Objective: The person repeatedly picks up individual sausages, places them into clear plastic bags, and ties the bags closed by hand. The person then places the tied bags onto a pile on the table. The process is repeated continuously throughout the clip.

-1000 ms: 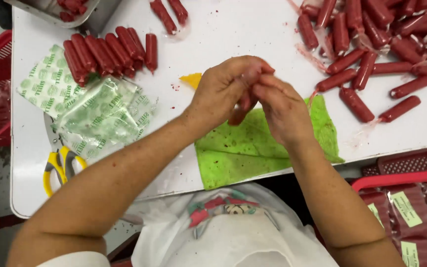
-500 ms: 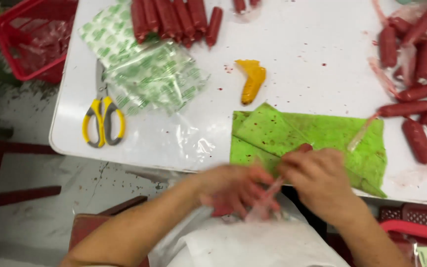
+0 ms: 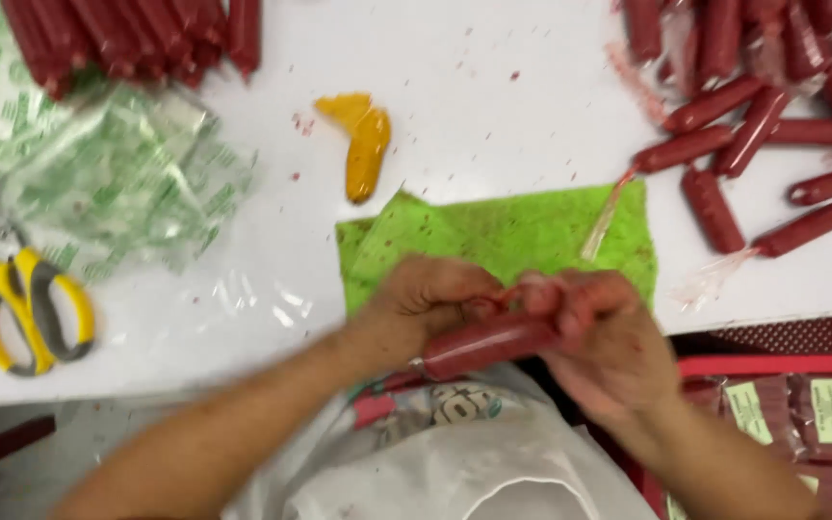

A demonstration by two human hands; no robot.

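Crosswise, red sausage gripped by both hands, left hand, right hand.

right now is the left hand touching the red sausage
Touching: the head view shows the left hand wrapped around one end of the red sausage, with the right hand gripping the other.

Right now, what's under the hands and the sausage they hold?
The left hand and right hand grip a red sausage over the green cloth at the white table edge. The cloth's near edge is hidden beneath them.
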